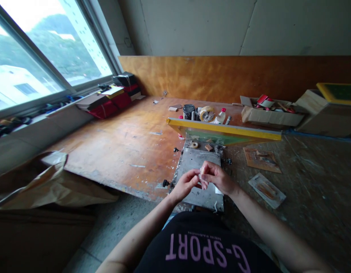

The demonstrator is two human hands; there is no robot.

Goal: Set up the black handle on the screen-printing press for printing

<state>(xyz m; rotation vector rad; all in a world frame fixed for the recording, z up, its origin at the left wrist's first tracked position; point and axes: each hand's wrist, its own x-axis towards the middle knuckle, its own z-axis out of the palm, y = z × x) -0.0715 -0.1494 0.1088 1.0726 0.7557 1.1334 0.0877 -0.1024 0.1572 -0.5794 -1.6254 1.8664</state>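
Both hands meet above a grey metal plate [192, 159] at the bench's near edge. My left hand [187, 184] has its fingers curled against a small pale item [202, 175], too small to identify. From the other side my right hand [215, 177] pinches the same item between thumb and fingers. Beyond the hands, a small tape roll [194, 145] and a brown block [208, 147] lie on the plate's far end. A yellow-edged frame [226, 129] is tilted up over that end.
Black knobs [166, 183] stick out beside the plate. Behind the frame stand a black jar [189, 111], a red-capped bottle [221, 115] and a larger tape roll [206, 113]. Rightward are a carton [272, 117], a wooden board [262, 159] and a pale tray [266, 190].
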